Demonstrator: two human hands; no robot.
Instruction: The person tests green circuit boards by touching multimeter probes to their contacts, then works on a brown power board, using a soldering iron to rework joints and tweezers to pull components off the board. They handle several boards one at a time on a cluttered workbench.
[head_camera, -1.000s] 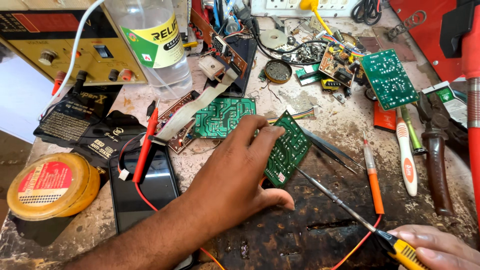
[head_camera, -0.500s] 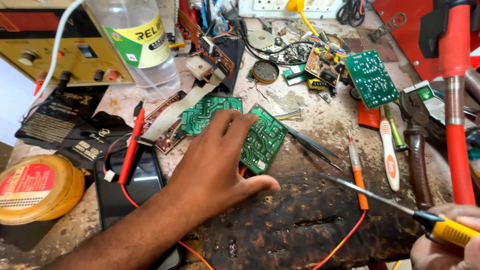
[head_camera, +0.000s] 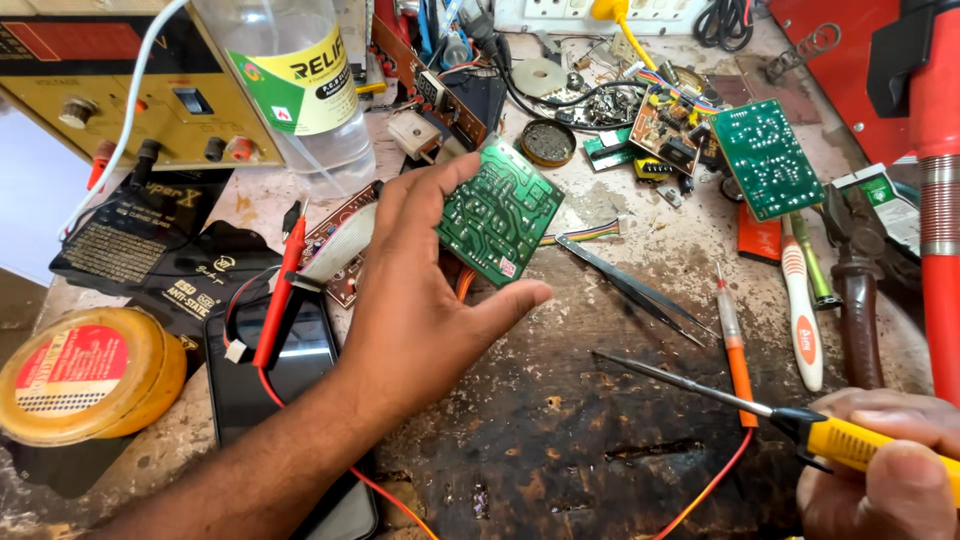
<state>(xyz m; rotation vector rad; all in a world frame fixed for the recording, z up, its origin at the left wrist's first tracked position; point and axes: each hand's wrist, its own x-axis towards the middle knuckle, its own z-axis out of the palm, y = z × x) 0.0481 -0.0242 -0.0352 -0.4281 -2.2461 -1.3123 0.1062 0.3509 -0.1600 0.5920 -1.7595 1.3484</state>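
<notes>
My left hand (head_camera: 420, 300) pinches the green circuit board (head_camera: 500, 212) above the workbench (head_camera: 560, 440), hiding the flat cable behind. My right hand (head_camera: 885, 465) grips a yellow-handled soldering iron (head_camera: 760, 410); tweezers (head_camera: 630, 285) and an orange screwdriver (head_camera: 735, 345) lie between.

Electronics repair workshop. Scarred, burn-stained workbench (head_camera: 600, 470) crowded with green circuit boards (head_camera: 765, 158), tweezers (head_camera: 630, 285), screwdrivers (head_camera: 735, 350), pliers (head_camera: 860, 290), loose wires. Yellow bench power supply (head_camera: 130, 90) at back left, red test probe (head_camera: 280, 290), round solder-paste tin (head_camera: 85, 375), wall socket strip (head_camera: 590, 12) behind clutter.
</notes>
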